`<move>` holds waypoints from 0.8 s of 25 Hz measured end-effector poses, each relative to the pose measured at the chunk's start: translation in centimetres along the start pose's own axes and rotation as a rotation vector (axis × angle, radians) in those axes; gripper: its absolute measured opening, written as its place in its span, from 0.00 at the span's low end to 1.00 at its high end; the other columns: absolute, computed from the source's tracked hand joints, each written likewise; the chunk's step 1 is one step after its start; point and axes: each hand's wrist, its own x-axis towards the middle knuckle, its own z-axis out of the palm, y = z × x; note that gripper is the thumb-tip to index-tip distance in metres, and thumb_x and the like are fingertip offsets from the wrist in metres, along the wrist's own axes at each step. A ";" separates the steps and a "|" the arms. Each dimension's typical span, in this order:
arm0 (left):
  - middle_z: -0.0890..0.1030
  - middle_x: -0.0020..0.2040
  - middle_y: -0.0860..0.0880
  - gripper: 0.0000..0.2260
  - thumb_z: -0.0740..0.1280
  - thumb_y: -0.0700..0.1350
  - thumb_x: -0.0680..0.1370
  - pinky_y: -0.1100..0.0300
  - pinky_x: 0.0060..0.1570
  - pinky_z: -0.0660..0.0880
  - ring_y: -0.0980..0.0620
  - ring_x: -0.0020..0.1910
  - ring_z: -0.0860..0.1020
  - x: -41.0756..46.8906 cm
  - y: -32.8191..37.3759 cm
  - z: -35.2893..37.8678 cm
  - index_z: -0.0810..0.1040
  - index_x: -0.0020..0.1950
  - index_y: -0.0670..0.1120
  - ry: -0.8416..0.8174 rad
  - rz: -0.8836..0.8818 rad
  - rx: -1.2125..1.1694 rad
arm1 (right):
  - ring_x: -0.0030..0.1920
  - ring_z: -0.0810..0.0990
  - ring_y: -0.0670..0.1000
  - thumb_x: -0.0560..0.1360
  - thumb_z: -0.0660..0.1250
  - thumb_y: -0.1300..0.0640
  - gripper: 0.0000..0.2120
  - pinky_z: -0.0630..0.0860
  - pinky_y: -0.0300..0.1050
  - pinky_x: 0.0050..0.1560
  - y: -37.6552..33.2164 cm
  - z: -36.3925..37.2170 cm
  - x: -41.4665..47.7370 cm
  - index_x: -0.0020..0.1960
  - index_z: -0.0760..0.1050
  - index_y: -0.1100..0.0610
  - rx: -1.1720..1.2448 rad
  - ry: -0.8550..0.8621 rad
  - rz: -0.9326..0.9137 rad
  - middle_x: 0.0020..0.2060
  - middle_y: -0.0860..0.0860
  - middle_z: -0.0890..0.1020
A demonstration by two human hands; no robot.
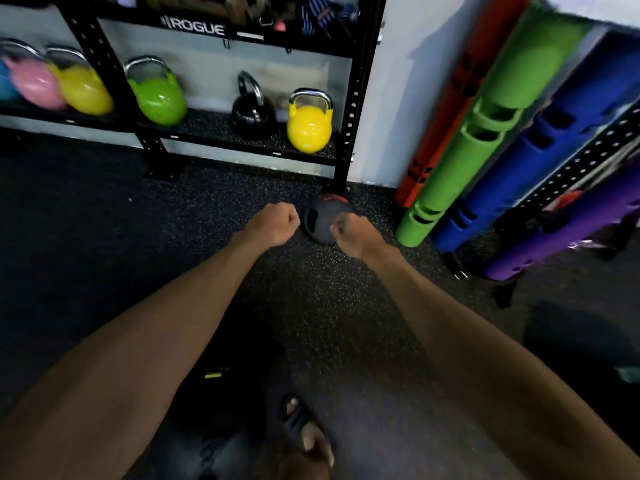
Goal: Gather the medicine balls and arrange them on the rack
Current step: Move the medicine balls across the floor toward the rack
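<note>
Kettlebells (308,129) are sitting on the rack's (349,109) low shelf at far left, and coloured tubes (460,161) are leaning at right. The medicine ball (320,220) is lying on the floor (207,220), just near of the rack post. Both arms are reaching out. The left hand (275,225) and right hand (353,237) are flanking the ball, fists curled and gripping nothing.

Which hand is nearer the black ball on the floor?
Right. The right hand overlaps the right edge of the black round medicine ball, contact unclear; the left hand sits just off its left side.
</note>
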 end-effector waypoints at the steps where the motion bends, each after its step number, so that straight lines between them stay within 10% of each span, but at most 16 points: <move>1: 0.83 0.49 0.45 0.10 0.60 0.47 0.82 0.47 0.50 0.79 0.44 0.47 0.81 -2.8 0.7 -0.6 0.80 0.51 0.46 0.002 0.017 0.005 | 0.46 0.82 0.62 0.84 0.57 0.55 0.14 0.79 0.54 0.46 -0.9 -0.6 -2.9 0.49 0.76 0.63 -0.012 0.006 -0.002 0.44 0.60 0.82; 7: 0.82 0.54 0.48 0.11 0.59 0.47 0.83 0.53 0.51 0.75 0.46 0.51 0.79 -20.2 1.2 0.5 0.81 0.56 0.49 -0.095 -0.025 0.046 | 0.40 0.78 0.59 0.83 0.56 0.55 0.19 0.71 0.52 0.40 -4.0 1.5 -18.8 0.34 0.67 0.56 -0.023 -0.043 0.030 0.35 0.56 0.75; 12: 0.81 0.59 0.47 0.13 0.57 0.47 0.84 0.46 0.60 0.76 0.45 0.57 0.79 -32.6 -2.3 1.9 0.80 0.61 0.49 -0.240 -0.123 0.079 | 0.59 0.79 0.59 0.83 0.58 0.52 0.15 0.75 0.54 0.61 -6.7 9.0 -28.3 0.61 0.78 0.58 0.069 -0.166 0.129 0.56 0.57 0.82; 20: 0.81 0.58 0.47 0.11 0.59 0.47 0.83 0.50 0.54 0.76 0.44 0.55 0.79 -41.4 -16.7 6.0 0.80 0.57 0.50 -0.316 -0.201 0.048 | 0.57 0.80 0.62 0.82 0.58 0.55 0.14 0.78 0.57 0.58 -14.0 22.7 -35.2 0.60 0.79 0.59 0.172 -0.205 0.200 0.54 0.60 0.83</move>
